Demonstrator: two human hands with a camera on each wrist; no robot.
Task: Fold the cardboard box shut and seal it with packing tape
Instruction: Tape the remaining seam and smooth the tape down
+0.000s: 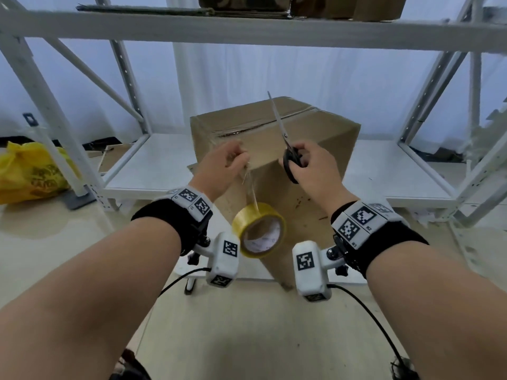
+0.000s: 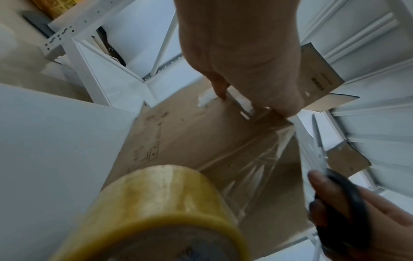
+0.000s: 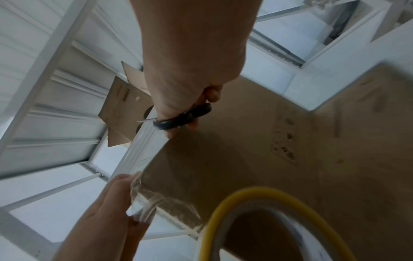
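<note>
Left hand (image 1: 223,167) pinches tape (image 1: 248,185) at the box (image 1: 310,133) edge, roll (image 1: 259,230) dangling; right hand (image 1: 311,168) grips scissors (image 1: 285,144), blades parted only in the left wrist view, seemingly

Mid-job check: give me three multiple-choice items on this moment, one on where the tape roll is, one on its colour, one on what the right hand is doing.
1. Where is the tape roll?
A. On the upper shelf
B. Hanging by its strip below the left hand
C. Flat on the floor

2. What colour is the roll?
A. Yellow
B. Blue
C. Black

3. What is the right hand doing?
A. Resting open on the cardboard box
B. Holding the roll
C. Gripping scissors, blades up

Answers: 1 B, the strip runs from the left fingers down to the dangling roll. 2 A, head view shows yellow. 3 C, fingers curl round the black handles.
</note>
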